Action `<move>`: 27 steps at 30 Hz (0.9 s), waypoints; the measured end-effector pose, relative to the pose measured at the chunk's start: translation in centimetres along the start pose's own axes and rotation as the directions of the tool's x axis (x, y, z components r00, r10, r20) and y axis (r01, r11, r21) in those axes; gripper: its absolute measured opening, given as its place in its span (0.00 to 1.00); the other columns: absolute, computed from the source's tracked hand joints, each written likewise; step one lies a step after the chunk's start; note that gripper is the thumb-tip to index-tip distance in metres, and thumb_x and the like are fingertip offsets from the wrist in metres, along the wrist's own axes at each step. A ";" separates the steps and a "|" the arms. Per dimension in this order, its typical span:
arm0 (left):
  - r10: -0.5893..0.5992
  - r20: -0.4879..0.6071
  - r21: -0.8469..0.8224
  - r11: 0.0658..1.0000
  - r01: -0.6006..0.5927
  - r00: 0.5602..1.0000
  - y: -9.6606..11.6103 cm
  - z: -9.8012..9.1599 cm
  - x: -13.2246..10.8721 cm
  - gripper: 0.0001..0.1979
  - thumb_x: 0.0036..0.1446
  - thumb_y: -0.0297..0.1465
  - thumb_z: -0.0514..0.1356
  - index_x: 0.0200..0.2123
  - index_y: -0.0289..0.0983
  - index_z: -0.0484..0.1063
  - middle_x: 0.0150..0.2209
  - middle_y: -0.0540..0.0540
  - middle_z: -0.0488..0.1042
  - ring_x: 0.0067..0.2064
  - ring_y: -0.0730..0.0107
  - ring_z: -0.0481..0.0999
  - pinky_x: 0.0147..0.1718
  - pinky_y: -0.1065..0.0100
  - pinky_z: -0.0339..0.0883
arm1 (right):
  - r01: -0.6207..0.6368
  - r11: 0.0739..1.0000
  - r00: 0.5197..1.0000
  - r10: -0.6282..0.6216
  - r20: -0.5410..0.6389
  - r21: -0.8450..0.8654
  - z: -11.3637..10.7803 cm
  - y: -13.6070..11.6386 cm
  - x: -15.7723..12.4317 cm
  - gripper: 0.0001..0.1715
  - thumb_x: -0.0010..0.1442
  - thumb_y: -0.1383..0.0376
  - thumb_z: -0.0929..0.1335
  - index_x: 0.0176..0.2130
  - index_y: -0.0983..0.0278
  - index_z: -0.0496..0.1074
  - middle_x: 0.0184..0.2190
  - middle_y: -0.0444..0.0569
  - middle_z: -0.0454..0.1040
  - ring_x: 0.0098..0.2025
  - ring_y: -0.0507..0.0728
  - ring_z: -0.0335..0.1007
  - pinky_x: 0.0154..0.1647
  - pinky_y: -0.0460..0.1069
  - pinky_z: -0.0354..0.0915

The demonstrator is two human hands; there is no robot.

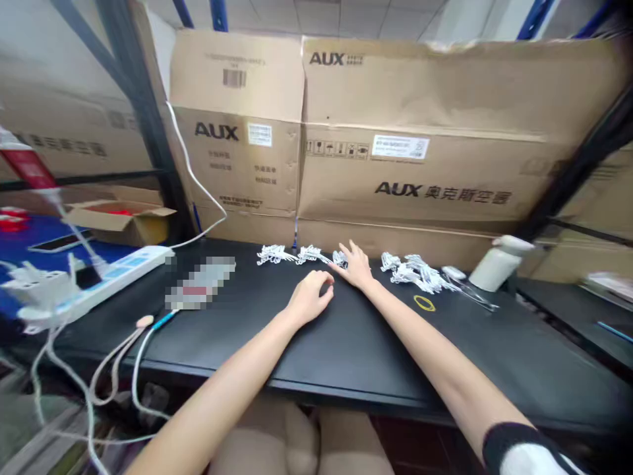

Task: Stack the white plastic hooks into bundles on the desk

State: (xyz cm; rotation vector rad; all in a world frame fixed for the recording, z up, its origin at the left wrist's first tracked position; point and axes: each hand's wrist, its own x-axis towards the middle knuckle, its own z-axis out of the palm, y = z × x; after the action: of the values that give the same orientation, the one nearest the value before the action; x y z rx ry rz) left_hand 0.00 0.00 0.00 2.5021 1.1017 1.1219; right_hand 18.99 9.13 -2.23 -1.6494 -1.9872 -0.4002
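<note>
White bundles (pixel 310 254) lie before cardboard (pixel 346 178) boldly printed "AUX".

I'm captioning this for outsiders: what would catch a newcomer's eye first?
Probably the big AUX cardboard standing behind the black table. Next, the right hand, spread at one of the white bundles along the table's back, with the left hand curled nearer the body.

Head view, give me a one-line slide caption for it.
Right hand spread at a small white bunch, left hand loosely curled nearby, over a black tabletop.
</note>
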 end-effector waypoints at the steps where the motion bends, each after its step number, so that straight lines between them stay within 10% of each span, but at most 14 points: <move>1: -0.001 -0.009 0.003 1.000 0.001 1.000 -0.1 0.0 -0.1 0.06 0.56 0.27 0.54 0.36 0.36 0.69 0.35 0.46 0.73 0.38 0.65 0.71 0.42 0.64 0.66 | 0.016 1.000 1.000 -0.016 0.013 0.013 0.2 -0.1 0.1 0.40 0.58 0.44 0.63 0.61 0.62 0.60 0.62 0.60 0.58 0.61 0.68 0.56 0.56 0.59 0.56; 8: -0.011 -0.046 0.028 1.000 0.012 0.999 -0.6 -0.2 -0.4 0.05 0.56 0.28 0.54 0.34 0.37 0.69 0.33 0.47 0.73 0.37 0.66 0.71 0.39 0.66 0.66 | 0.057 0.996 0.998 -0.060 0.034 0.067 0.5 0.0 -0.2 0.21 0.62 0.59 0.62 0.53 0.63 0.70 0.51 0.56 0.71 0.50 0.64 0.66 0.48 0.54 0.63; 18: -0.017 -0.049 0.025 1.000 0.018 0.999 -1.5 -0.5 0.0 0.05 0.56 0.28 0.54 0.34 0.37 0.70 0.34 0.46 0.73 0.38 0.66 0.71 0.39 0.66 0.65 | 0.064 0.924 0.995 -0.033 -0.089 0.377 -0.9 0.2 -1.9 0.40 0.53 0.45 0.68 0.56 0.66 0.65 0.55 0.57 0.68 0.56 0.64 0.63 0.56 0.57 0.60; 27: 0.007 -0.064 0.030 1.000 -0.005 0.998 -2.1 -0.5 0.2 0.05 0.56 0.29 0.54 0.34 0.38 0.70 0.34 0.46 0.73 0.39 0.66 0.71 0.38 0.66 0.66 | -0.085 0.851 0.985 0.149 -0.084 0.517 -0.1 3.3 -2.8 0.12 0.56 0.66 0.62 0.38 0.65 0.73 0.40 0.53 0.76 0.33 0.55 0.73 0.40 0.52 0.69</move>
State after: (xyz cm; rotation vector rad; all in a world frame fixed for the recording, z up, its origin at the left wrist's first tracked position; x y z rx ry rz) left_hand -1.50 1.56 -0.48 2.5102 1.1359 1.2043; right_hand 22.53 7.47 -4.07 -1.3540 -1.6965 0.0785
